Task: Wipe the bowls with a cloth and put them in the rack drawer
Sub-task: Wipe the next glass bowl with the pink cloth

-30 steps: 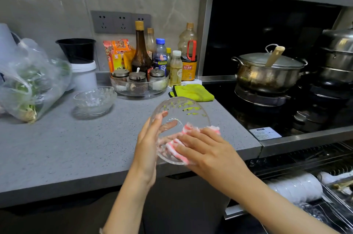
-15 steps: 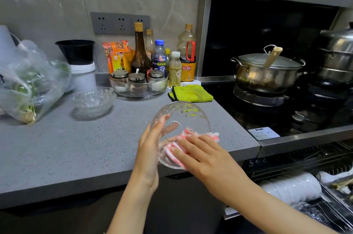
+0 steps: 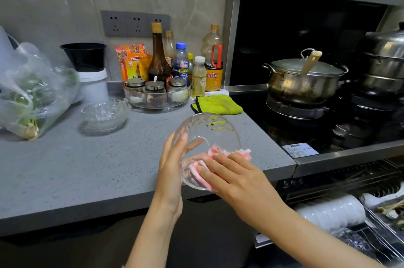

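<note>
A clear glass bowl [image 3: 215,131] is tilted on its side above the counter's front edge. My left hand [image 3: 172,171] grips it from the left, with the thumb showing through the glass. My right hand [image 3: 236,178] holds a pink-and-white cloth [image 3: 220,152] and presses it against the bowl's lower rim and inside. A second clear glass bowl [image 3: 105,112] stands upright on the grey counter [image 3: 76,169], to the back left. The rack drawer [image 3: 380,224] is pulled open at the lower right, with a row of white bowls [image 3: 334,211] standing in it.
A plastic bag of greens [image 3: 28,97] lies at the left. A tray of spice jars [image 3: 156,95] and several bottles stand by the wall, with a yellow-green cloth [image 3: 218,105] beside them. A lidded steel pot [image 3: 303,79] sits on the black stove at the right.
My right hand has rubbed the cloth a little along the bowl's lower rim. The bowl stays tilted in my left hand at about the same spot.
</note>
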`<act>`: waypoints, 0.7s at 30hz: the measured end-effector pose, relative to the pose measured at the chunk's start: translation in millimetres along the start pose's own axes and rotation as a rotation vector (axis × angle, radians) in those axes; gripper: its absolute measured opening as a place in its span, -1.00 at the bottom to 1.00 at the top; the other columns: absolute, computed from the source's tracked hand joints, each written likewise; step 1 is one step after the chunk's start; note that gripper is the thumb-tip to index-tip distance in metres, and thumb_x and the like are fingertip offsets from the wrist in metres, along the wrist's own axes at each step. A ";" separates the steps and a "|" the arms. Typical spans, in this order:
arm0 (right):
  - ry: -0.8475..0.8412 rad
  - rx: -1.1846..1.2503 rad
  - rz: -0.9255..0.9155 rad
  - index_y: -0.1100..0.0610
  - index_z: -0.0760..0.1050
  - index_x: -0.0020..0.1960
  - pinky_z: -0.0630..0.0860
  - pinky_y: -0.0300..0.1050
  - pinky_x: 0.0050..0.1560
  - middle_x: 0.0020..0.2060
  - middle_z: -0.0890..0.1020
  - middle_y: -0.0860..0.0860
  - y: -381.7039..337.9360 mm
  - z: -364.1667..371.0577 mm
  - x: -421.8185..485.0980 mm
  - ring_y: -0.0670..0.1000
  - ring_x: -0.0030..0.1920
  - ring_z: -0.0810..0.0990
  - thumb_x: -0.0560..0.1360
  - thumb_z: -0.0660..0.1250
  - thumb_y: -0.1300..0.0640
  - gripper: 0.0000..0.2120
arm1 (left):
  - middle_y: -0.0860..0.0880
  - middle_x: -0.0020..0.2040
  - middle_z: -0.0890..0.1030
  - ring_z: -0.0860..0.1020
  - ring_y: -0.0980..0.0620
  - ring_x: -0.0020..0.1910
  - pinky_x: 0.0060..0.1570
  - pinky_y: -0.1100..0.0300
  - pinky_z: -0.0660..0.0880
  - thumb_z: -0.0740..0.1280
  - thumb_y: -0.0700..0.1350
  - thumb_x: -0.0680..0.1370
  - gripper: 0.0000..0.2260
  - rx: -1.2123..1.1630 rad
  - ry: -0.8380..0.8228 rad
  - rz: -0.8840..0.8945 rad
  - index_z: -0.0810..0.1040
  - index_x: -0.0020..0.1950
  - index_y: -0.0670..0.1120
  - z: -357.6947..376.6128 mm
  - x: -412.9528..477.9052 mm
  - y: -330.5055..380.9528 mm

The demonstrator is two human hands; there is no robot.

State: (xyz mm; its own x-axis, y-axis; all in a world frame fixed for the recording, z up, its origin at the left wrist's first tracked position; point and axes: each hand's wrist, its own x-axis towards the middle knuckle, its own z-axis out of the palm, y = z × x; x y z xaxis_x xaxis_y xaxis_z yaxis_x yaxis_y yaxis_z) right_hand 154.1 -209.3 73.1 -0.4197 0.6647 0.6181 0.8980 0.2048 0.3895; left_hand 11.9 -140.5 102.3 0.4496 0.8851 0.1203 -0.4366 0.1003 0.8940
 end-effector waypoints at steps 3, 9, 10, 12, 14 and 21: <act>0.068 0.126 0.119 0.15 0.59 0.20 0.52 -0.17 -0.04 0.08 0.67 0.02 -17.8 -1.0 9.4 0.01 0.05 0.65 0.41 0.43 0.18 -0.65 | 0.24 0.20 0.58 0.54 0.11 0.24 0.07 0.08 0.50 0.36 0.09 0.41 -0.60 0.001 0.093 0.103 0.53 0.26 0.18 13.0 -7.9 -14.0; 0.023 0.121 0.002 0.13 0.56 0.26 0.41 -0.16 0.18 0.16 0.63 0.00 -13.2 5.5 3.6 0.01 0.19 0.59 0.50 0.37 0.12 -0.67 | 0.00 0.12 0.66 0.65 -0.11 0.06 0.02 -0.08 0.56 0.26 0.22 0.44 -0.63 -0.005 0.061 -0.021 0.56 0.20 0.15 -2.9 -2.2 -4.3; 0.001 0.090 -0.029 0.10 0.55 0.27 0.38 -0.13 0.23 0.18 0.62 0.00 -6.1 5.9 0.6 0.03 0.22 0.57 0.50 0.36 0.12 -0.66 | -0.01 0.12 0.66 0.67 -0.10 0.02 -0.06 -0.05 0.59 0.22 0.19 0.44 -0.61 0.000 0.024 -0.031 0.55 0.22 0.13 -7.8 -0.3 -0.3; -0.036 0.049 -0.060 0.07 0.54 0.28 0.36 -0.09 0.26 0.18 0.62 -0.01 3.1 5.5 -2.1 0.05 0.23 0.56 0.44 0.41 0.15 -0.60 | 0.01 0.12 0.66 0.67 -0.07 0.01 -0.13 -0.04 0.62 0.23 0.16 0.44 -0.60 0.005 -0.014 -0.041 0.53 0.25 0.12 -11.5 -0.4 3.7; -0.016 0.064 -0.044 0.08 0.56 0.25 0.44 -0.10 0.15 0.13 0.64 -0.03 1.3 3.8 1.2 0.04 0.16 0.60 0.41 0.43 0.20 -0.59 | 0.05 0.16 0.64 0.64 -0.06 0.10 0.00 -0.15 0.59 0.32 0.16 0.42 -0.61 -0.018 0.010 -0.025 0.55 0.23 0.15 -6.9 -4.9 1.9; 0.122 0.242 0.081 0.12 0.57 0.25 0.54 -0.21 0.02 0.15 0.64 -0.03 -24.0 2.0 13.0 -0.06 0.14 0.61 0.53 0.32 0.13 -0.70 | 0.07 0.20 0.63 0.60 -0.03 0.18 0.16 -0.15 0.50 0.40 0.21 0.38 -0.63 -0.076 0.073 0.001 0.60 0.16 0.17 10.5 -13.7 -7.9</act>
State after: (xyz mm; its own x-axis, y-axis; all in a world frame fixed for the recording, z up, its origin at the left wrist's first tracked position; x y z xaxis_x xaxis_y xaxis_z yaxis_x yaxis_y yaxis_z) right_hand 127.4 -204.2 70.4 -0.3449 0.5976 0.7238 0.9286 0.3299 0.1702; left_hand 17.4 -158.3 98.1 0.3928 0.9155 0.0866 -0.4963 0.1317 0.8581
